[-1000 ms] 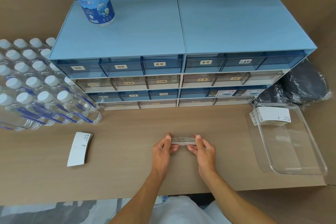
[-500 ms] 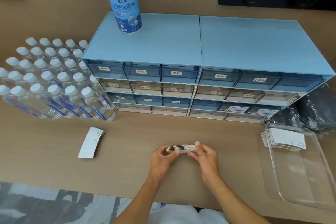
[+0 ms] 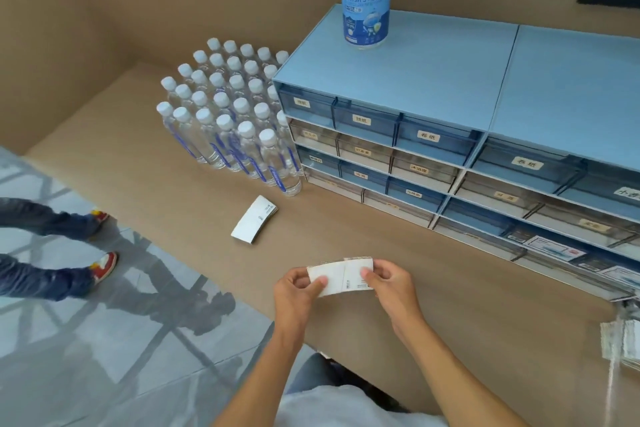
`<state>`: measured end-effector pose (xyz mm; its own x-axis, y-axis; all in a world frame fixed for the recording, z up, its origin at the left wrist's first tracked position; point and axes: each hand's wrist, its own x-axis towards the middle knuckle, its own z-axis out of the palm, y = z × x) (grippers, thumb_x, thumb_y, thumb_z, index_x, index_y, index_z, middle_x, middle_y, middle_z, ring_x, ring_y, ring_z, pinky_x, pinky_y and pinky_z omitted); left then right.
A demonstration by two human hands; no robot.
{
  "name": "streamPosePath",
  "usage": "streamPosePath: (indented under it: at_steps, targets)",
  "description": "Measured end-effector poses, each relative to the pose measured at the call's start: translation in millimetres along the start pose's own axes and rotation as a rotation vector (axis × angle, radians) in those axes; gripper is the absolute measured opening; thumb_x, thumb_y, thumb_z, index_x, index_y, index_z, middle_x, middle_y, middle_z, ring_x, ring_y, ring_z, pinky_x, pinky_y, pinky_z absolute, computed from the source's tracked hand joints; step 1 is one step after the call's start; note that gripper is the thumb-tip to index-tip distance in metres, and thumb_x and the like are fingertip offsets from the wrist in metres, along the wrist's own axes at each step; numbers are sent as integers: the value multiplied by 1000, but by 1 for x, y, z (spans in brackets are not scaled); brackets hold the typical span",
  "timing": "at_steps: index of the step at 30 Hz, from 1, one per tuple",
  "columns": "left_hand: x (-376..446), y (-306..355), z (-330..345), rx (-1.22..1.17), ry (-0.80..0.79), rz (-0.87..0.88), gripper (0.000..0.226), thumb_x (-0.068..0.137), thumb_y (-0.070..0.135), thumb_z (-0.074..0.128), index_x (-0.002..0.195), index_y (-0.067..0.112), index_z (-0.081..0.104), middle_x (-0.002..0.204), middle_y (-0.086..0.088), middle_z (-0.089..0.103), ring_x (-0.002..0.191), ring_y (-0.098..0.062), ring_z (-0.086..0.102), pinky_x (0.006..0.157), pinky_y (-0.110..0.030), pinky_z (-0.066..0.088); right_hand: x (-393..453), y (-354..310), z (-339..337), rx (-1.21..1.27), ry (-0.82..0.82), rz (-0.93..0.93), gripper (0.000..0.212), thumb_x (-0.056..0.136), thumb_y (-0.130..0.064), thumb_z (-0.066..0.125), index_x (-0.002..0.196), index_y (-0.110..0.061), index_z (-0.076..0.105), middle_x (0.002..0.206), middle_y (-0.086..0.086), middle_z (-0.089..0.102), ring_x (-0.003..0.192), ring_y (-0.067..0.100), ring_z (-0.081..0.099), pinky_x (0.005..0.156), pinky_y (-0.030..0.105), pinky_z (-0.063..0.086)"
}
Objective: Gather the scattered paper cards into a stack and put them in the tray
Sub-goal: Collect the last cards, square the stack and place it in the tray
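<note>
Head view: left hand [image 3: 298, 288] and right hand [image 3: 389, 282] fingers pinch a card stack [image 3: 341, 276] above the table [image 3: 173, 191].

held card stack [image 3: 341, 276]: white curved paper cards, face up, pinched at both ends, above the table, nearer the viewer than the drawer cabinet [image 3: 450, 121] | loose card stack [image 3: 254, 224]: white, flat on the table, near the cabinet's lower left corner | tray [image 3: 623, 347]: clear, cards inside, at cabinet's right end, mostly cropped
</note>
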<state>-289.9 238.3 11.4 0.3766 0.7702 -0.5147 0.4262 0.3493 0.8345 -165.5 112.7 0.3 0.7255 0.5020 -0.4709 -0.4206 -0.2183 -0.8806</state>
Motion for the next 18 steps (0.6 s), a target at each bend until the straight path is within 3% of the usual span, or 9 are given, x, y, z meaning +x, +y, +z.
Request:
streamPosePath:
  at_steps: [2,6,11,14,18]
  targets:
    - [4,0,-6,-31,62,-54,23,78,16,83,95,9,69,86,-12,78,76,-24,71,75,-41,58,8,-5,9,-54,-17,10,18,87,-2,68,84,-19,73,79,-3,76,64,1,69,60,10,49]
    - [17,-2,-13,-51,132,-105,22,80,18,82,90,8,65,74,-3,66,62,-12,61,56,-23,48,23,-12,32,-171,-47,30,17,84,-2,68,94,-15,70,85,-2,74,67,-2,68,61,8,50]
    - [49,5,-28,-77,174,-153,23,80,18,82,86,10,61,74,-1,59,61,-12,54,55,-22,43,51,-20,71,-270,-33,57,22,83,-4,70,104,-7,66,90,1,71,79,13,68,68,18,52]
    - [74,12,-44,-97,215,-187,24,80,19,81,84,13,59,83,-8,64,67,-19,58,62,-30,50,71,-31,102,-337,-51,58,20,83,-6,70,103,-5,65,88,0,69,76,11,66,66,17,50]
    - [104,22,-66,-144,265,-242,29,79,21,81,94,9,58,95,-14,70,77,-26,64,85,-48,58,104,-48,148,-449,-108,38,18,81,-6,70,98,-8,65,85,-3,68,80,16,65,70,25,53]
